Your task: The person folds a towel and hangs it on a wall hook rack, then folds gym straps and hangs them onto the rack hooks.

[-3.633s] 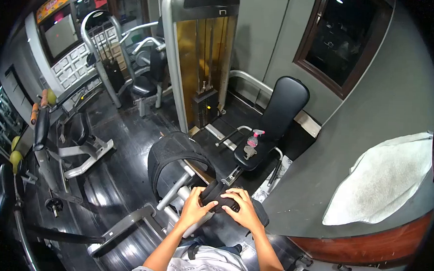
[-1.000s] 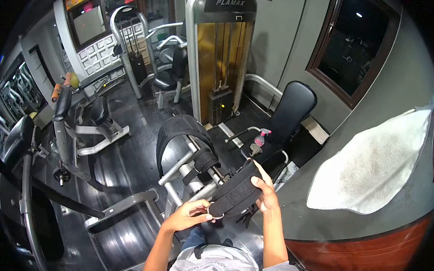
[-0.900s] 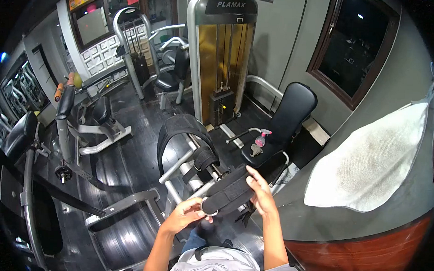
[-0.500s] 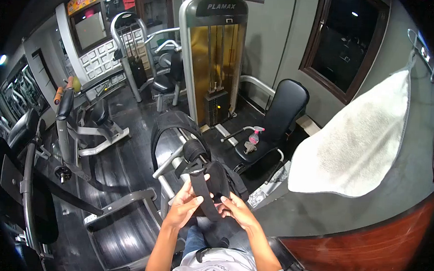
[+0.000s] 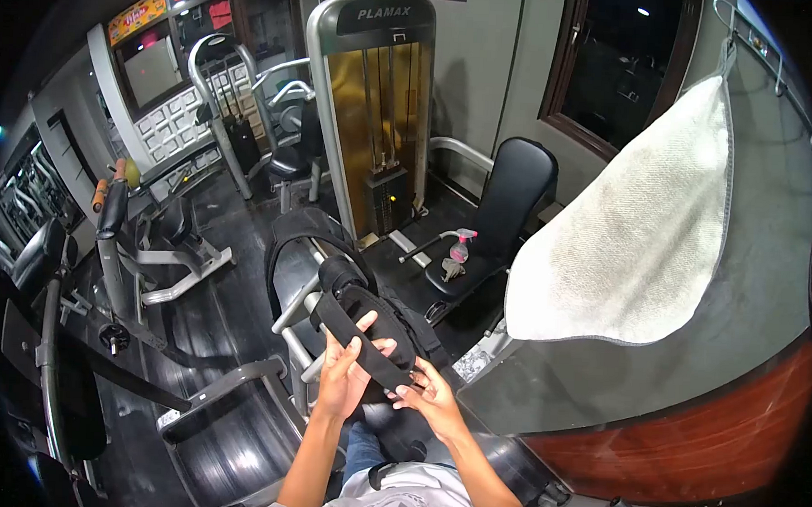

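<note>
A black belt-like strap (image 5: 385, 369) runs diagonally between my hands, in front of a wider black padded band (image 5: 387, 323). My left hand (image 5: 342, 378) holds the strap's middle, thumb in front and the fingers partly spread behind it. Near its lower end, my right hand (image 5: 431, 401) pinches the strap between thumb and fingers. Just beyond, a black roller pad (image 5: 342, 273) sits on a grey machine frame, close to the strap's upper end. A black backpack-like item (image 5: 307, 227) with a loop rests behind that. Whether the band joins the strap is hidden.
Ahead stands a weight-stack machine (image 5: 376, 116) with a black seat (image 5: 516, 190). A pink-topped spray bottle (image 5: 461, 247) and a crumpled cloth (image 5: 451, 269) lie on that seat. A white towel (image 5: 629, 218) hangs at right. Exercise machines (image 5: 121, 232) fill the left.
The strap has turned from nearly upright to more slanted, its upper end now further left. My left fingers have spread more behind it. The view has shifted slightly right.
</note>
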The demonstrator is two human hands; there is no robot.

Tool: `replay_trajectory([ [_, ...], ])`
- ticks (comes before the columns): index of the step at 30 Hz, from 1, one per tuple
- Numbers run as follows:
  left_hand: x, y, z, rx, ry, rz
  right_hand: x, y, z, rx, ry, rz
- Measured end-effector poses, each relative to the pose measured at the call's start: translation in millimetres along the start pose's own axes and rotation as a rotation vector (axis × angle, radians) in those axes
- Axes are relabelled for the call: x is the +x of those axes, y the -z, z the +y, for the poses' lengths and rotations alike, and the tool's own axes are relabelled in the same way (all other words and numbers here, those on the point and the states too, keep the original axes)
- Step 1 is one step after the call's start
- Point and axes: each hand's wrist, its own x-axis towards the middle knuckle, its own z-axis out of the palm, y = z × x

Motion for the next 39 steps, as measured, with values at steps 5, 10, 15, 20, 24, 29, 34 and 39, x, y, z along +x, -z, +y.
replay_trajectory([
  [5,-13,-6,-12,0.213,0.061,-0.045,-1,4,-8,-0.020,0.123,0.126],
  [10,-25,-14,-32,0.544,-0.066,0.084,-2,11,-8,-0.101,0.155,0.185],
  [15,-28,-15,-42,0.596,-0.108,0.198,-1,5,-10,-0.096,0.093,0.242],
  [20,-31,-18,-44,0.711,-0.310,0.186,-4,2,-13,-0.004,0.091,0.239],
  [24,-32,-20,-43,0.810,-0.318,0.192,-8,-2,-20,-0.043,0.052,0.233],
  [29,-34,-9,-54,0.738,-0.263,0.235,-10,-3,-22,-0.065,0.031,0.183],
  [34,-38,-10,-62,0.694,-0.253,0.253,-9,3,-13,-0.127,-0.011,0.217],
  [39,-43,-8,-62,0.652,-0.196,0.275,-9,12,-5,-0.161,-0.052,0.197],
])
